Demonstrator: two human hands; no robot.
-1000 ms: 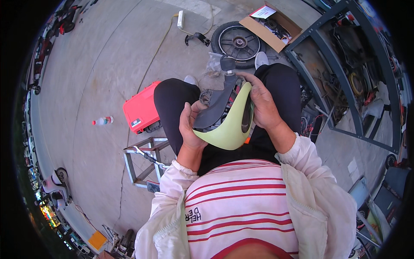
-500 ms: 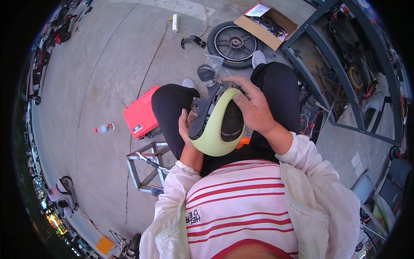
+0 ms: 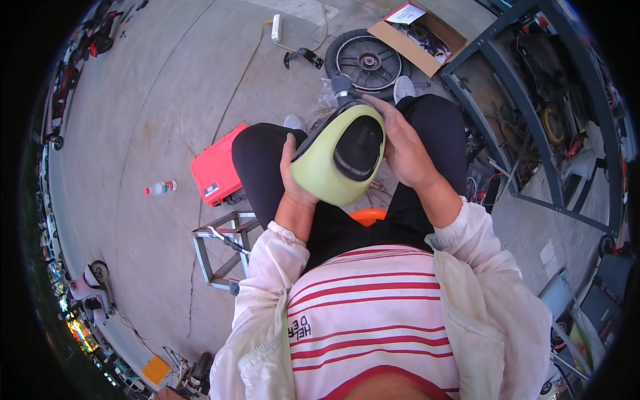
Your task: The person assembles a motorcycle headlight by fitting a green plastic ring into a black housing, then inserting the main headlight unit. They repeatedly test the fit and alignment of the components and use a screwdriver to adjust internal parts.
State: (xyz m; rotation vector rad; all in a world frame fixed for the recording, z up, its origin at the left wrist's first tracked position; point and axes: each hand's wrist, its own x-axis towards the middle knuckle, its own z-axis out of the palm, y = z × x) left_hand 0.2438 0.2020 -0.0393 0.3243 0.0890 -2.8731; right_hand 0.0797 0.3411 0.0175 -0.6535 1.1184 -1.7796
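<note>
Between my two hands, above my lap, is a pale green scooter headlight housing [image 3: 327, 180] with a dark oval window on its upward side. My left hand [image 3: 295, 179] grips its left edge, with the thumb showing along the side and the other fingers hidden beneath. Along the right edge, my right hand [image 3: 408, 148] presses with its fingers stretched toward the far end. A dark rounded fitting [image 3: 341, 83] sticks out past the far end of the housing. Most of the black underside is out of sight.
A spoked wheel with tyre [image 3: 368, 61] lies ahead, beside an open cardboard box [image 3: 433, 63]. To the left are a red case [image 3: 213, 170], a metal frame stool [image 3: 217, 267] and a bottle [image 3: 160, 188]. A dark metal rack [image 3: 507, 87] stands on the right.
The housing has rolled over so its dark window faces up more and its black inner side has gone from view. My right hand has shifted from its top to its right edge.
</note>
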